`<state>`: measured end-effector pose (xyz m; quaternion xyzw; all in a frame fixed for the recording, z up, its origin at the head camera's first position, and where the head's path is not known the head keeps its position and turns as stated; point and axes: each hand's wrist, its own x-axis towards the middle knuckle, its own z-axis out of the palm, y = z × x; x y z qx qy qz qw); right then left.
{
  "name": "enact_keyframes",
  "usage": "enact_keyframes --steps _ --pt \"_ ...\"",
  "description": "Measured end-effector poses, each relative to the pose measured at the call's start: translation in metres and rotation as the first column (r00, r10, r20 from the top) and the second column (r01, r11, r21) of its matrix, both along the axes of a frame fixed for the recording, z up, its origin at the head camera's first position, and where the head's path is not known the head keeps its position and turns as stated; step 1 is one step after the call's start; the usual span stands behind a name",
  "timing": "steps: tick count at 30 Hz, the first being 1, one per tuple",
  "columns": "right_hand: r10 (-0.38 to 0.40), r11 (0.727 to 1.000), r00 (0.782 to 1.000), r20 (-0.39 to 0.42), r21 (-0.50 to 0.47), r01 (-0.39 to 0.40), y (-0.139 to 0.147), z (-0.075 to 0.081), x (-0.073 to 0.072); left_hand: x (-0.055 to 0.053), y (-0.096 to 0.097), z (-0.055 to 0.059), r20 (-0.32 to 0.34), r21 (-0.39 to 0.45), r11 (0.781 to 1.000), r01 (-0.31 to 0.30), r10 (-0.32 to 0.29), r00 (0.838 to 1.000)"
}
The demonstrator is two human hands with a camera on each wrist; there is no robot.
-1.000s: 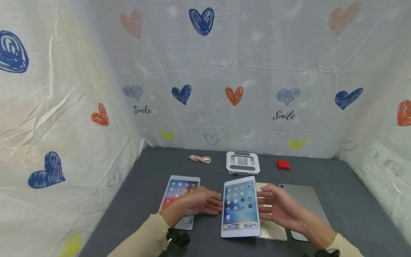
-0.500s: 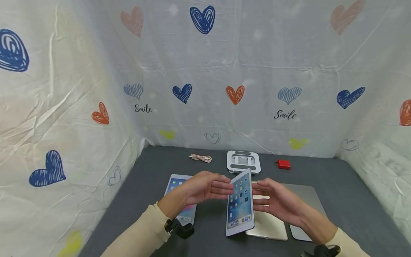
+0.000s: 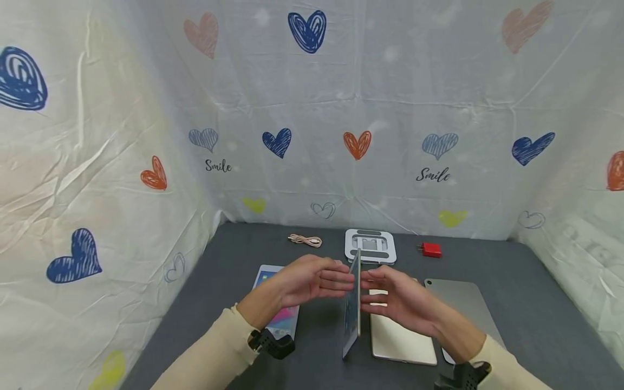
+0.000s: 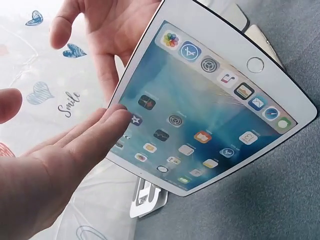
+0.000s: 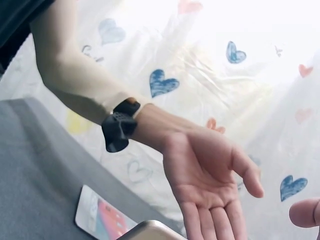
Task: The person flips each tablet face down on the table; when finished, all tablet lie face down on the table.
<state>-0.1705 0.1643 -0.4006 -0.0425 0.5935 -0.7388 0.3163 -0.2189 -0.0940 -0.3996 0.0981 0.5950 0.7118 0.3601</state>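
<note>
A white tablet (image 3: 352, 317) stands nearly on edge between my two hands, seen almost edge-on in the head view. Its lit screen with app icons and round home button fills much of the left wrist view (image 4: 200, 115). My left hand (image 3: 314, 279) has straight fingers laid at the screen side. From the back side, the straight fingers of my right hand (image 3: 404, 300) meet it. Neither hand curls round the tablet. Beneath my left wrist lies a second white tablet (image 3: 283, 322) with a pink and blue screen. A gold tablet (image 3: 402, 341) lies face down under my right hand.
A grey tablet (image 3: 460, 300) lies face down at the right, partly under my right forearm. Farther back are a coiled cable (image 3: 304, 240), a folded white stand (image 3: 370, 246) and a red charger plug (image 3: 430, 249). A heart-print curtain (image 3: 322, 108) encloses the grey table (image 3: 234, 254).
The tablet has turned from facing me to nearly edge-on, its screen now toward the left. My left hand rose and moved right onto it; my right hand shifted left with it.
</note>
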Motion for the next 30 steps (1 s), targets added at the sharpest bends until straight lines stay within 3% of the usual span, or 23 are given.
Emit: enact_keyframes --steps 8,17,23,30 --pt "-0.026 0.999 0.999 0.019 -0.019 0.026 -0.019 -0.001 -0.002 0.001 -0.013 0.003 -0.018 -0.028 0.999 -0.021 0.021 1.000" --pt "0.028 0.999 1.000 -0.009 -0.044 -0.029 -0.028 -0.009 -0.008 0.004 -0.033 0.001 -0.012 -0.038 0.994 -0.104 0.103 0.995" --pt "0.036 0.999 0.999 0.020 -0.020 -0.036 -0.027 -0.024 -0.009 0.004 -0.045 -0.003 -0.009 -0.058 0.990 -0.131 0.131 0.991" --pt "-0.023 0.999 0.996 0.085 0.051 0.019 -0.024 -0.047 -0.009 0.007 -0.058 -0.012 0.007 -0.068 0.981 -0.180 0.181 0.983"
